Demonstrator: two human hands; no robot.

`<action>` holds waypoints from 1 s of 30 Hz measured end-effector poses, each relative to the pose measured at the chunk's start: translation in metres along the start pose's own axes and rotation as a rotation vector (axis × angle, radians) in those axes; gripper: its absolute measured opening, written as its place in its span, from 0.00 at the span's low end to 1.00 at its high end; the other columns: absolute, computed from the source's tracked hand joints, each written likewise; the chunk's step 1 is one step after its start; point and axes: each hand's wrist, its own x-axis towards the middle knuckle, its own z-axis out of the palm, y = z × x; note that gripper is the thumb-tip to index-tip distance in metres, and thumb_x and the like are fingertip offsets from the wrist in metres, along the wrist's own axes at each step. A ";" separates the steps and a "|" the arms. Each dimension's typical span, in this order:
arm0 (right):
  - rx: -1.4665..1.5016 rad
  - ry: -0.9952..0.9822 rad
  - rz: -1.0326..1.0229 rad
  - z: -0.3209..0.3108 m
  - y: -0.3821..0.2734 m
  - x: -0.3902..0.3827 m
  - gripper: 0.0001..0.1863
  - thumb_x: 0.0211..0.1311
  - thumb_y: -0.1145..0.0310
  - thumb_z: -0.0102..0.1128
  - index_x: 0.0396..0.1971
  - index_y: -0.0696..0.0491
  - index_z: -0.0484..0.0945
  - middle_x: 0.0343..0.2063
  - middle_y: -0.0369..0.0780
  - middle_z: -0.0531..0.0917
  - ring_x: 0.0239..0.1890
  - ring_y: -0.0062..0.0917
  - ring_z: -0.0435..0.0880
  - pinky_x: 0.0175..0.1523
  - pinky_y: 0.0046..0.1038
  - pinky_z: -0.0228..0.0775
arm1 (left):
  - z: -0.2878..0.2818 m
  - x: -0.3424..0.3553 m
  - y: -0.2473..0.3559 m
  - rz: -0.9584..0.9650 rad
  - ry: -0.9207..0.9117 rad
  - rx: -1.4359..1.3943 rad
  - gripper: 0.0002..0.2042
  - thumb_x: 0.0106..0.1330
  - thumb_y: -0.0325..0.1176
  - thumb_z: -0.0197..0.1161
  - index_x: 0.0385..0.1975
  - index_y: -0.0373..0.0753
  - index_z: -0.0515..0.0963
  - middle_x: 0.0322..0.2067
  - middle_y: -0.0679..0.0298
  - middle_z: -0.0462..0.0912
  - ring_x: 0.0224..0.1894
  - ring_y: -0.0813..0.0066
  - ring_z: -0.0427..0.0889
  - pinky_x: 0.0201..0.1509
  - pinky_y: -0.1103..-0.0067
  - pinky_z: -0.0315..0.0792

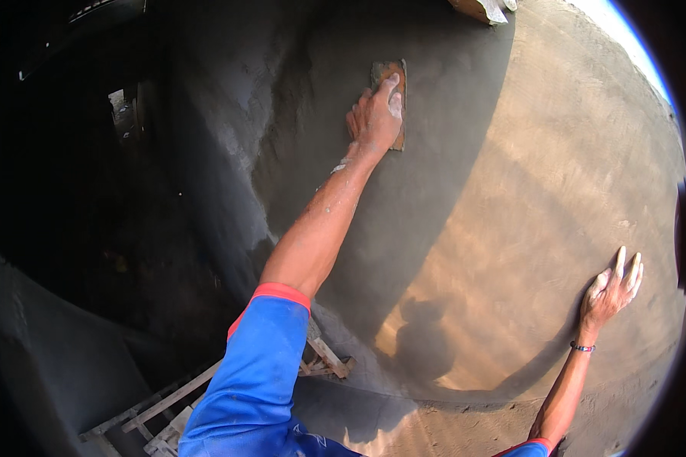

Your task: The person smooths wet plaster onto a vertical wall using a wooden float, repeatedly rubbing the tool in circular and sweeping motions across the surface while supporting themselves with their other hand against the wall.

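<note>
My left hand is wrapped round a plastering float, a narrow orange-brown board with grey mortar along its edges. The float lies upright against the shaded grey plaster of the wall. Pale mortar smears mark my left fingers and forearm. Far to the right, my right hand rests on the sunlit part of the same wall, fingers stretched out and whitened, with nothing held. A beaded bracelet circles the right wrist.
At lower left stands a wooden frame of slats, partly behind my blue sleeve. A dark opening lies to the left of the plastered edge. Some pale, rough object juts in at the top. A ledge runs along the wall's lower part.
</note>
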 end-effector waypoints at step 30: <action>-0.002 0.042 -0.051 0.006 0.003 0.001 0.27 0.62 0.72 0.53 0.63 0.41 0.76 0.66 0.45 0.71 0.67 0.42 0.67 0.71 0.43 0.55 | 0.073 -0.282 -0.006 0.074 -0.162 -0.218 0.27 0.63 0.30 0.64 0.63 0.57 0.73 0.38 0.56 0.72 0.34 0.51 0.78 0.33 0.60 0.75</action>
